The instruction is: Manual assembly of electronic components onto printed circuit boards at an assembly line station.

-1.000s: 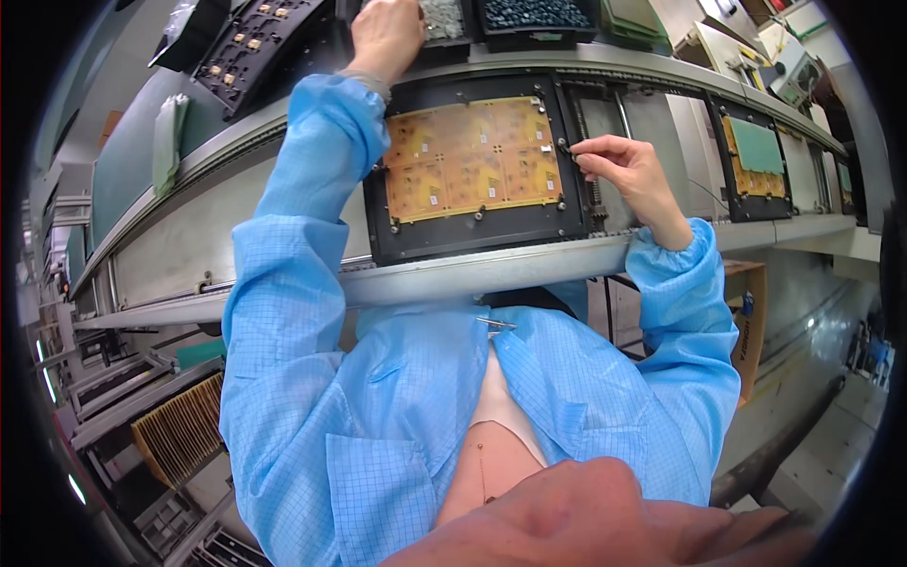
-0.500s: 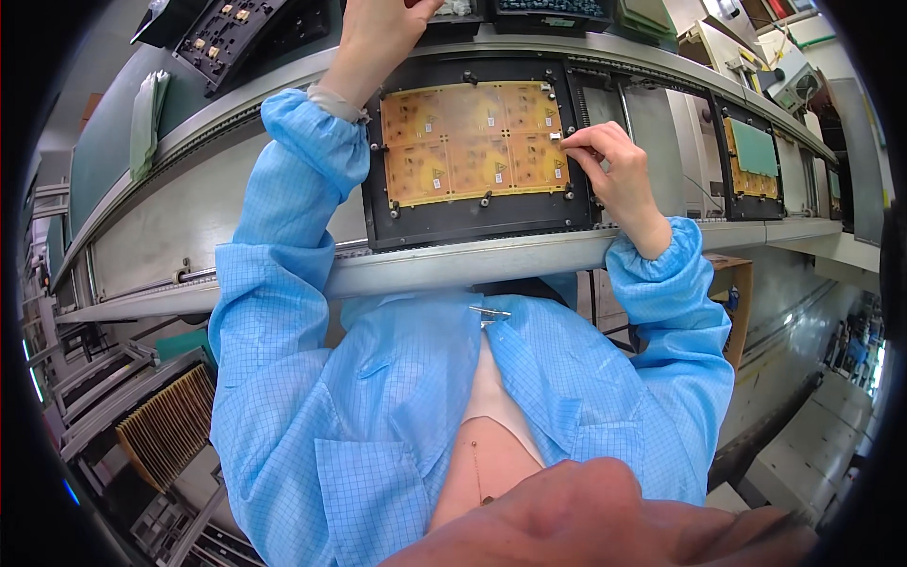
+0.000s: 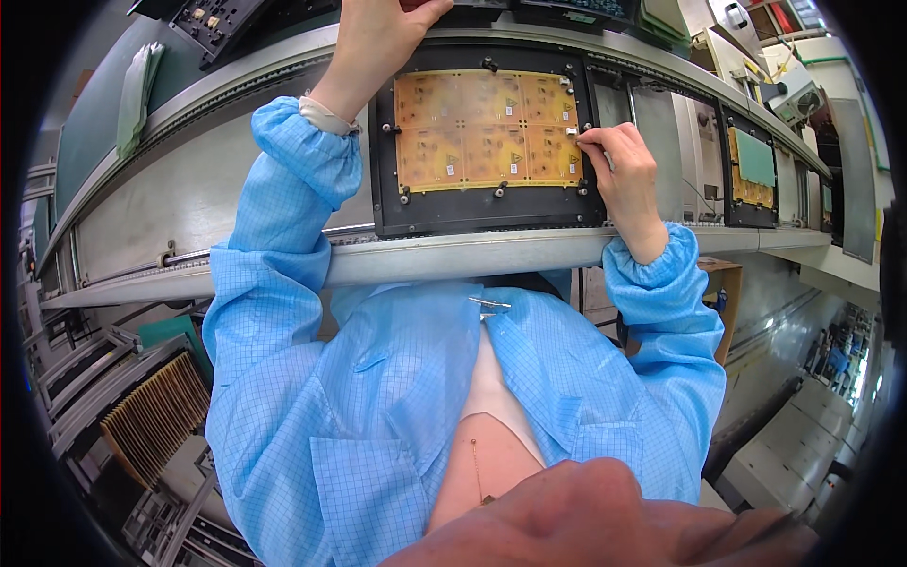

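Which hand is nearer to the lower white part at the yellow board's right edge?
The right hand: its fingers are beside the white part. The left hand is farther left, beyond the yellow board.

Holds left hand at the frame's top edge, right hand beside a small white part on the amber panel at upper centre.

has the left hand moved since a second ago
Yes: judged against the far rail, the left hand has come back toward the jacket.
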`<state>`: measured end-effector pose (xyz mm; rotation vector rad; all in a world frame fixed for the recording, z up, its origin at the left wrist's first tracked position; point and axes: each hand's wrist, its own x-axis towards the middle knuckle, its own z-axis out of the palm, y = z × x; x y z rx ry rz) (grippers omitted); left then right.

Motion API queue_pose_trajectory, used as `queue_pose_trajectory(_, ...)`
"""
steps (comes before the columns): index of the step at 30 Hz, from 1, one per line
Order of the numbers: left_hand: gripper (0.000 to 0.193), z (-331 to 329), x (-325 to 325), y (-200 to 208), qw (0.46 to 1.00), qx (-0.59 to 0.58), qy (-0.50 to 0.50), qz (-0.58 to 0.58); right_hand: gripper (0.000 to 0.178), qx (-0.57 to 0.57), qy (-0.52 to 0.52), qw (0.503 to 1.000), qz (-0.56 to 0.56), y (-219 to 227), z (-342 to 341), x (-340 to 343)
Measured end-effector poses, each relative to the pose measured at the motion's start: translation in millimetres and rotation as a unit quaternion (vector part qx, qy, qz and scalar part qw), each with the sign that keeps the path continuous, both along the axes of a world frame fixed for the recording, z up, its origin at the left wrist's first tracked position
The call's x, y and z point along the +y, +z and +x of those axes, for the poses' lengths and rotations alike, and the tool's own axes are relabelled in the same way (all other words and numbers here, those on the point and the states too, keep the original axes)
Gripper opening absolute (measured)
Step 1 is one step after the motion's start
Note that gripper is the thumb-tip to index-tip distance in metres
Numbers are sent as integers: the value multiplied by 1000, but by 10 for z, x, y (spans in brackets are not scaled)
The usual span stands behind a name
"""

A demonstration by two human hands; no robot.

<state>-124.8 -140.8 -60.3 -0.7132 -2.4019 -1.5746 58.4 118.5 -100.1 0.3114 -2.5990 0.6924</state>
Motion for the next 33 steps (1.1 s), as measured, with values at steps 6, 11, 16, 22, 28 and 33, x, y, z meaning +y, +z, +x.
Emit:
queue_pose_trajectory(6, 8, 89, -66, 79, 999, -28, -11, 22, 7, -39, -6, 999, -5, 65, -12, 36)
queue_pose_trajectory(11, 9, 99, -148, 127, 999, -22, -6, 28, 6, -66, -28, 997, 38, 115, -26, -32)
queue_pose_trajectory(16, 10, 130, -180, 194, 1000, -23, 5, 12, 6, -84, -62, 993, 59, 116, -12, -61)
queue_pose_trajectory(22, 13, 101, -205, 120, 1000, 4, -7, 18, 6, -95, -69, 991, 58, 107, -30, -59)
queue_pose_trajectory(28, 11, 173, -181, 173, 995, -91, -28, 21, 8, -73, -76, 991, 84, 93, -48, -70)
queue_pose_trajectory(33, 13, 248, -294, -42, 986, -136, -99, 6, 12, -64, -73, 993, 65, 288, -416, 109)
